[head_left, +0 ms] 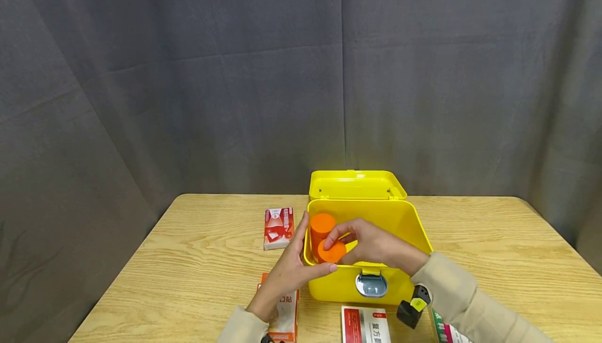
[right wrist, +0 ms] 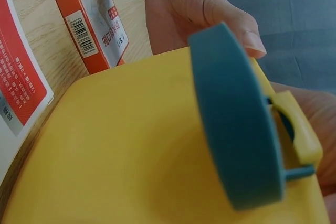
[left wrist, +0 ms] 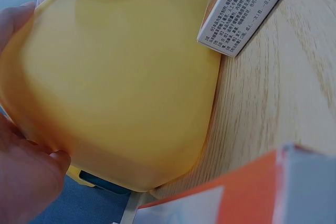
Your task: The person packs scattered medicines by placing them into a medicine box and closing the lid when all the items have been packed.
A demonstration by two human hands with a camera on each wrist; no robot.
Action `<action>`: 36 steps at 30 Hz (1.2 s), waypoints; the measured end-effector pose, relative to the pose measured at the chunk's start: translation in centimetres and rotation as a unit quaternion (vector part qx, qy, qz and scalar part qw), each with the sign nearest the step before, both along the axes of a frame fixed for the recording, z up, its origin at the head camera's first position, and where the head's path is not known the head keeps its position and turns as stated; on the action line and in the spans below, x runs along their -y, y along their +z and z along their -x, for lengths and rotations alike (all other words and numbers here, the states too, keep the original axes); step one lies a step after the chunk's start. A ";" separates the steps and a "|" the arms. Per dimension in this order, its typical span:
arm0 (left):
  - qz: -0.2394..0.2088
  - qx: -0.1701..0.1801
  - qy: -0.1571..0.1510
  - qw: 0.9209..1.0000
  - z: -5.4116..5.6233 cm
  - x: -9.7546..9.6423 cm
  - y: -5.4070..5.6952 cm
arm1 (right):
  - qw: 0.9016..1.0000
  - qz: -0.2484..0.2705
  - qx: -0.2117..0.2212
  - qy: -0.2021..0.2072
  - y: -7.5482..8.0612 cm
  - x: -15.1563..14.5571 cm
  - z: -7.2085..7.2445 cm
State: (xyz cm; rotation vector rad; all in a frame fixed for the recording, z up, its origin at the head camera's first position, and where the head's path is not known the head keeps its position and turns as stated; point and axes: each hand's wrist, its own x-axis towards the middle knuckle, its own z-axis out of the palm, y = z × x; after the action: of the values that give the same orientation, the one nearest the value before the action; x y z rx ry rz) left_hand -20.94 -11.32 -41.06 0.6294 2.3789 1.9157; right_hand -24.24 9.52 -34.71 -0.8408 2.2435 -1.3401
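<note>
A yellow lidded box [head_left: 329, 285] stands with its lid [head_left: 352, 185] tipped back. My left hand [head_left: 291, 264] rests at the box's front left corner, its thumb along the front rim and its fingers straight up beside the left wall. Inside the box, my right hand [head_left: 371, 241] pinches an orange cylinder [head_left: 333, 252] by its flat round top. A second orange cylinder [head_left: 323, 223] stands just behind it in the left part. The cylinders' lower parts are hidden. On the box front hangs a latch [right wrist: 236, 119], and the left thumb [right wrist: 252, 43] shows over the rim.
A red carton [head_left: 278, 228] lies left of the box. An orange and white carton [head_left: 287, 317] is partly under the left forearm. In front lie a red and white carton [head_left: 366, 324] and a green and pink carton [head_left: 447, 330]. A grey curtain [head_left: 235, 97] hangs behind the wooden table [head_left: 197, 259].
</note>
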 end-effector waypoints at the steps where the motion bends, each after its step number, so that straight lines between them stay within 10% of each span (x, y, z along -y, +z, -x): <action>1: 0.002 0.000 0.001 1.000 0.0 0.0 0.0 | 1.000 0.001 0.001 0.002 0.0 -0.1 0.0; 36: -0.015 0.010 -0.009 1.000 0.0 -0.1 -0.1 | 0.998 0.003 -0.030 -0.063 1.1 -0.9 -0.4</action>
State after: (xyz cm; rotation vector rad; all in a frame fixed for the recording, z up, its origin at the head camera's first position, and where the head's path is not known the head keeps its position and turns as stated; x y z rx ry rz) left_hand -20.91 -11.22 -41.14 0.6278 2.3285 1.9459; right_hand -23.84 10.44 -33.65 -0.7621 2.3747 -1.3943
